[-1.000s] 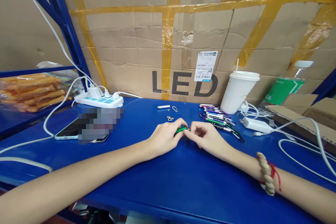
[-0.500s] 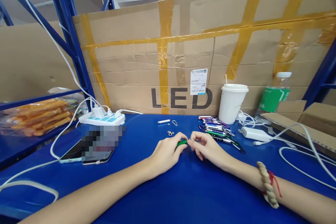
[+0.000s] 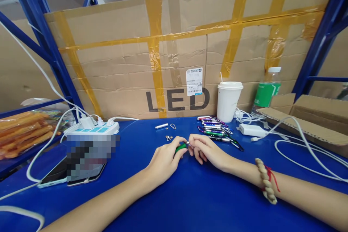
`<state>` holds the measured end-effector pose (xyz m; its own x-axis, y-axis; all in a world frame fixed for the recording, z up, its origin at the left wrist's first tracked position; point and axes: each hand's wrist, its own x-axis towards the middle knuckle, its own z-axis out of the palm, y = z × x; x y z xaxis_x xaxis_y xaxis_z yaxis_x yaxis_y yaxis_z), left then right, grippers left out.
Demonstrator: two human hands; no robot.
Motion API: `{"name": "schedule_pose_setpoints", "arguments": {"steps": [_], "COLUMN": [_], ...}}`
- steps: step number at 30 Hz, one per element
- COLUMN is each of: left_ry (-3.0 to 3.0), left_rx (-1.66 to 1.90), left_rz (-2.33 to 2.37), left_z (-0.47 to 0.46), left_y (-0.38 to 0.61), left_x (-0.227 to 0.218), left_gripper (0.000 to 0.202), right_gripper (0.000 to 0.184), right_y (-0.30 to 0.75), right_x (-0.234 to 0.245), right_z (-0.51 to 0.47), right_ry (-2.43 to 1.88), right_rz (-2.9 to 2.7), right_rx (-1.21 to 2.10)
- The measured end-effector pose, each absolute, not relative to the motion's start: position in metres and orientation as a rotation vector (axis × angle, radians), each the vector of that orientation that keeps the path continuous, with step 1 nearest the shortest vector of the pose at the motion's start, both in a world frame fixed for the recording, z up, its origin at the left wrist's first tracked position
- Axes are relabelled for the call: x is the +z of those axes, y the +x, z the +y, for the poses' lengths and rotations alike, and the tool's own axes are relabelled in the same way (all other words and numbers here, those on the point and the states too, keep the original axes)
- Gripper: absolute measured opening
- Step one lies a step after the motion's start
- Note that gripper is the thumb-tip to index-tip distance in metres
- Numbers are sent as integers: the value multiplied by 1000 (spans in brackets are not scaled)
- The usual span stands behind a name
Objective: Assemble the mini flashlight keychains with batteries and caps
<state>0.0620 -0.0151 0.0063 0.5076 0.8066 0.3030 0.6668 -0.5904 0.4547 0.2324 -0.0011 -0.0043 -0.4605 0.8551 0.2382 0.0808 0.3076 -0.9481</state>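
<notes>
Over the middle of the blue table, my left hand (image 3: 164,157) is closed round a small green flashlight (image 3: 180,148), a slim metal tube. The thumb and forefinger of my right hand (image 3: 206,150) pinch the silver end at the tube's right tip, so both hands nearly touch. Just beyond them lie a loose silver tube (image 3: 161,126), a small carabiner clip (image 3: 173,126) and several tiny metal parts (image 3: 169,138). Right of these, several small coloured flashlights (image 3: 214,133) with clips lie in a row.
A white paper cup (image 3: 228,103) with a straw stands behind the flashlights, near a green-labelled bottle (image 3: 266,92). A white adapter (image 3: 252,130), cables and an open cardboard box (image 3: 318,119) lie right. Phones (image 3: 87,174) and a power strip (image 3: 108,129) are left. Cardboard (image 3: 125,65) walls the back.
The view has swung a little to the right. A silver end now shows between my hands at the green tube's tip; both hands keep their grip.
</notes>
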Motion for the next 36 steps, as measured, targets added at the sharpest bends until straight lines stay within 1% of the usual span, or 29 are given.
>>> {"name": "schedule_pose_setpoints", "arguments": {"steps": [6,14,21,23,25,28,32,36], "left_ry": [2438,2456,2399,2382,2356,2326,2347,2356], "left_rx": [726,843,867,889,915,928,881,832], "left_rz": [1211,1115,1194,1229,1267,1300,1287,1265], "left_z": [-14,-12,-11,-10,-9,-8,-8,-7], "left_y": [62,61,62,62,62,62,61,61], "left_x": [5,3,2,1,1,1,1,0], "left_gripper": [30,19,16,15,16,17,19,21], "right_gripper": [21,23,33,32,28,36,29,27], "right_y": [231,233,231,231,232,233,234,234], "right_x": [-5,-3,-3,-3,-4,-4,-6,-8], "right_z": [0,0,-2,-2,0,0,0,2], "right_ry": [-847,-850,-877,-907,-951,-975,-935,-927], "right_rz": [-1771,-1783,-1817,-1787,-1716,-1656,-1735,-1738], "right_rx": [1219,1238,1197,1131,989,811,837,846]}}
